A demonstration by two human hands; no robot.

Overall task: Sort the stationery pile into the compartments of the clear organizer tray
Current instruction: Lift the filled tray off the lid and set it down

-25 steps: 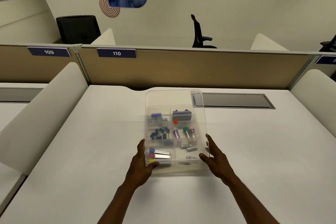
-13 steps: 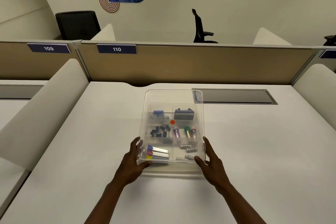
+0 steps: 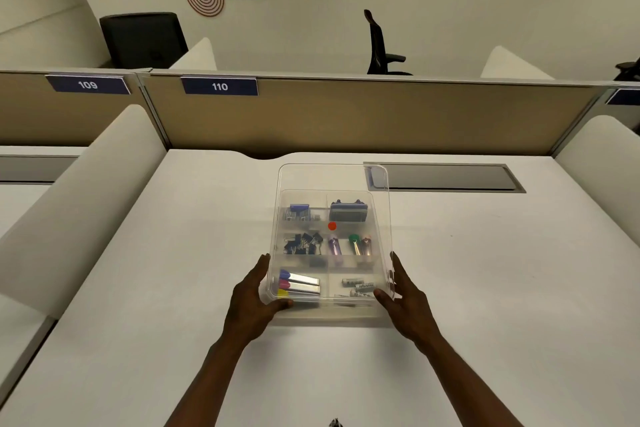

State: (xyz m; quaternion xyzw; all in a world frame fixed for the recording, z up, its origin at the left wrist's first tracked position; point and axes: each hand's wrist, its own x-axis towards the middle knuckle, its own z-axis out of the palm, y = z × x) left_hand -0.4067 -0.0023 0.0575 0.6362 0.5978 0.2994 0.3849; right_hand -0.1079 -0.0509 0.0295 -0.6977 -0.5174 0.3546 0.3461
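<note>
The clear organizer tray stands on the white desk, its compartments filled. Staples and a dark stapler lie in the far row, black binder clips and coloured markers in the middle row, silver highlighters with coloured caps and batteries in the near row. My left hand grips the tray's near left corner. My right hand grips its near right corner.
A beige partition labelled 110 closes the desk's far side. A grey cable hatch sits in the desk right behind the tray. White side dividers flank the desk. Office chairs stand beyond the partition.
The tray has slid slightly toward me and down in view while both hands keep hold of its near corners. The camera has tilted a little.
</note>
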